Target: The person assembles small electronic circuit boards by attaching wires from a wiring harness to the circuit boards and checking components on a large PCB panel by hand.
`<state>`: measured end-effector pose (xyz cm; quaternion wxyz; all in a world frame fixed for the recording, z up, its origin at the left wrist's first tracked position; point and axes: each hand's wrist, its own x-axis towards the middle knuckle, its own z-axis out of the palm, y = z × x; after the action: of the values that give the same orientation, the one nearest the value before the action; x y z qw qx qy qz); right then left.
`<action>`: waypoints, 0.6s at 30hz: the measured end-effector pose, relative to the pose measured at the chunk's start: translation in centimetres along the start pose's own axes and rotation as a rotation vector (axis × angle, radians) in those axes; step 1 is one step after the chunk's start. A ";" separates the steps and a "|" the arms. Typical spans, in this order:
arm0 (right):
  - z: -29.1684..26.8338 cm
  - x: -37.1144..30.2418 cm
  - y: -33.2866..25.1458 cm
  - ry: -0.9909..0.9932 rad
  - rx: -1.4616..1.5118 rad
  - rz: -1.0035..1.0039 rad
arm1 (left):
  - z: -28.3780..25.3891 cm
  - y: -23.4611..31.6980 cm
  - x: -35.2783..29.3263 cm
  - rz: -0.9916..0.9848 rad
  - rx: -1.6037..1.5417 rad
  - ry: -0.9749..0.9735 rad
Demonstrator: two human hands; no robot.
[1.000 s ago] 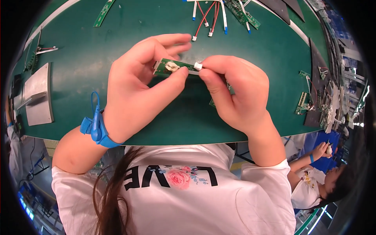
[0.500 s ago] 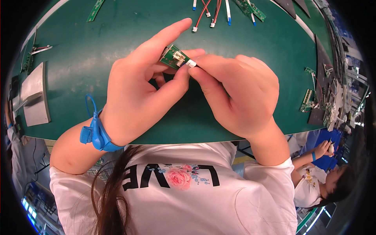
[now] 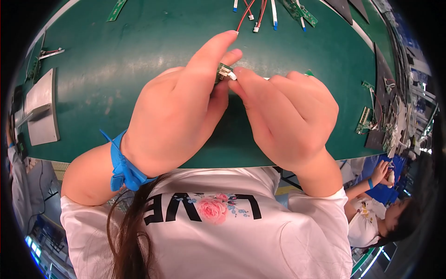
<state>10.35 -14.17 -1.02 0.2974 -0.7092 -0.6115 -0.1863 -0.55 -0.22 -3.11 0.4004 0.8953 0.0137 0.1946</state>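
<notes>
Above the middle of the green table, my left hand point(image 3: 174, 109) grips a small green circuit board point(image 3: 224, 70) between thumb and fingers. Most of the board is hidden by that hand; a pale socket shows on its visible end. My right hand point(image 3: 292, 114) pinches a small white plug connector point(image 3: 232, 75) between thumb and forefinger, right against the board's socket. Whether the plug sits inside the socket cannot be made out. A blue wrist strap point(image 3: 124, 162) is on my left wrist.
Red and black wires point(image 3: 260, 18) with white plugs, white flat cables point(image 3: 274, 16) and a green board point(image 3: 116, 10) lie along the far side. A grey metal block point(image 3: 42, 108) stands at left. Boards point(image 3: 364, 120) and dark panels lie at right, near another person's hand point(image 3: 381, 173).
My left hand has turned over and moved right, its back now covering most of the board. The right hand has shifted slightly, still pinching the white plug.
</notes>
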 end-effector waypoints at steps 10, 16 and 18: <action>-0.1 0.6 -0.2 0.031 -0.065 -0.050 | 0.3 0.1 0.2 0.084 0.005 0.077; -0.9 1.5 -0.5 -0.076 -0.157 -0.049 | -0.3 1.4 0.3 0.038 0.176 0.006; -1.2 1.9 -0.7 -0.090 -0.105 -0.018 | -0.3 1.4 0.4 0.032 0.146 0.013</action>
<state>10.19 -13.47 1.24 0.2303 -0.7258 -0.6201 -0.1887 -0.49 -0.91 -1.84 0.3310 0.9209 0.0162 0.2051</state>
